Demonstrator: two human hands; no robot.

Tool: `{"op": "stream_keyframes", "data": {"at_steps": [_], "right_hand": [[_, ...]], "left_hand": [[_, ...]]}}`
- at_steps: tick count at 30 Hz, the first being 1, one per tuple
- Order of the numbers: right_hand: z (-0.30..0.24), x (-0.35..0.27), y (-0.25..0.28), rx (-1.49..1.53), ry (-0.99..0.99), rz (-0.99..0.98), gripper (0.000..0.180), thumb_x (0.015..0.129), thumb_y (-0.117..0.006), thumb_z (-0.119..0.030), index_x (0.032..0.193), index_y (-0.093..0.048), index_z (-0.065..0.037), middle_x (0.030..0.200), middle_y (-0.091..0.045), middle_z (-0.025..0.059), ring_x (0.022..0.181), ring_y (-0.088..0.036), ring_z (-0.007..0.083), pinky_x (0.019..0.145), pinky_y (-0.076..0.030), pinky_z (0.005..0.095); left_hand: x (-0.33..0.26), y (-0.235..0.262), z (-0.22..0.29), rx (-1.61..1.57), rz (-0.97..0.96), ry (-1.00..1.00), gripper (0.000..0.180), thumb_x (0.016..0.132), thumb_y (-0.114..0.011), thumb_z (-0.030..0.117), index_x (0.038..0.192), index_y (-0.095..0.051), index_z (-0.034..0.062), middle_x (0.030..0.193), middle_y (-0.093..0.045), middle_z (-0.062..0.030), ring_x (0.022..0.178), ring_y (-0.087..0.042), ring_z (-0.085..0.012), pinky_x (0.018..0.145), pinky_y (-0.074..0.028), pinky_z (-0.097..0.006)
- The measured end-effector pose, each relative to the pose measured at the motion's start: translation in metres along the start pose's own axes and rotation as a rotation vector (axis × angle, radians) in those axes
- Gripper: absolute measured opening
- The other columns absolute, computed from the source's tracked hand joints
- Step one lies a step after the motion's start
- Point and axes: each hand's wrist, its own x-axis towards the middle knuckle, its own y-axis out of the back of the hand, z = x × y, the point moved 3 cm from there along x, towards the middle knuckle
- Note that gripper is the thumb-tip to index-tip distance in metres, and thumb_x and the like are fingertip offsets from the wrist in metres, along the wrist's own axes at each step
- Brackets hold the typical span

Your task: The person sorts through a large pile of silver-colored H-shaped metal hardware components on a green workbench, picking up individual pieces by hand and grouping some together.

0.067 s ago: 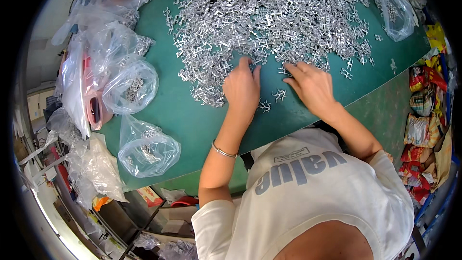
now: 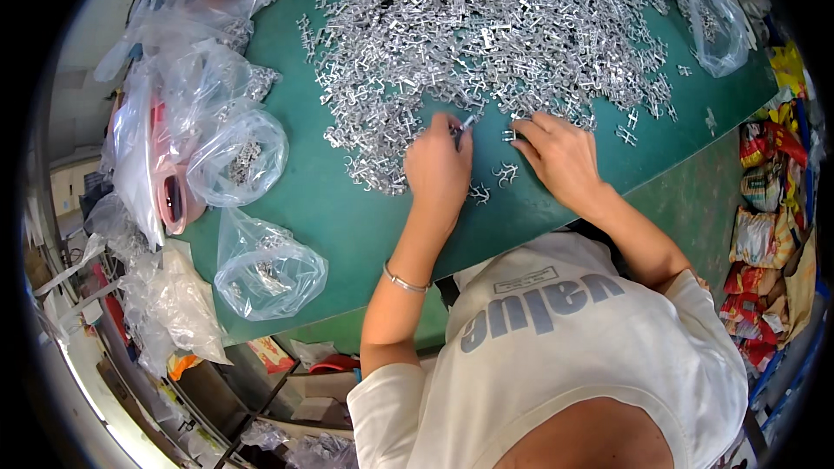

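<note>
A wide heap of small silvery metal pieces [image 2: 486, 26], many with curved or H-shaped arms, covers the far part of the green table [image 2: 373, 243]. At the heap's near edge my left hand [image 2: 437, 161] is closed, pinching one small metal piece [image 2: 467, 122] between thumb and forefinger. Just right of it, my right hand [image 2: 563, 156] has thumb and fingers closed on another small metal piece [image 2: 509, 135], partly hidden by the fingertips. Two loose curved pieces [image 2: 505, 175] lie on the table between my wrists, nearer to me.
Clear plastic bags [image 2: 271, 282] with metal pieces stand along the left side, beside a pink container [image 2: 176, 200]. Another clear bag [image 2: 719, 30] lies at the far right. Colourful packages [image 2: 756, 234] are piled beyond the table's right edge.
A metal piece now shows between my left thumb and forefinger, where the fingertips were at the heap's edge before. My right hand has barely moved.
</note>
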Motion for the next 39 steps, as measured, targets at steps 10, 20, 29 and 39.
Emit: {"op": "stream_keyframes", "data": {"at_steps": [10, 20, 29, 39], "right_hand": [[-0.001, -0.006, -0.005, 1.184, -0.451, -0.263, 0.013, 0.075, -0.062, -0.003, 0.087, -0.057, -0.003, 0.066, -0.041, -0.0059, 0.057, -0.033, 0.0023, 0.054, -0.029, 0.0185], [-0.039, -0.005, -0.007, 0.739, -0.099, -0.099, 0.021, 0.07, -0.068, -0.008, 0.088, -0.058, -0.004, 0.061, -0.046, 0.0028, 0.049, -0.039, 0.0114, 0.045, -0.034, 0.0255], [-0.006, 0.003, -0.022, 1.135, -0.419, -0.188, 0.015, 0.08, -0.06, -0.015, 0.087, -0.058, -0.003, 0.059, -0.047, -0.0018, 0.054, -0.042, 0.0085, 0.042, -0.031, 0.0215], [-0.012, 0.051, -0.016, 0.139, -0.059, -0.082, 0.018, 0.075, -0.063, -0.015, 0.076, -0.053, 0.0, 0.063, -0.053, 0.0083, 0.059, -0.057, 0.0186, 0.045, -0.043, 0.0316]], "left_hand": [[-0.043, -0.003, -0.012, -0.981, -0.126, 0.56, 0.012, 0.082, -0.059, 0.013, 0.086, -0.056, 0.002, 0.066, -0.054, 0.0007, 0.05, -0.04, -0.0005, 0.041, -0.027, -0.015], [-0.054, -0.006, 0.006, -1.607, -0.138, 0.717, 0.015, 0.089, -0.047, 0.013, 0.094, -0.052, 0.0002, 0.08, -0.059, -0.0071, 0.067, -0.058, -0.0111, 0.06, -0.051, -0.024], [-0.053, -0.001, 0.016, -1.43, -0.18, 0.677, 0.017, 0.088, -0.049, 0.014, 0.096, -0.054, -0.0005, 0.068, -0.05, -0.0026, 0.054, -0.041, -0.0055, 0.042, -0.029, -0.017], [-0.058, 0.001, 0.004, -1.734, -0.202, 0.773, 0.036, 0.09, -0.043, 0.032, 0.074, -0.052, 0.0011, 0.059, -0.049, -0.0076, 0.042, -0.036, -0.0105, 0.038, -0.028, -0.023]]}}
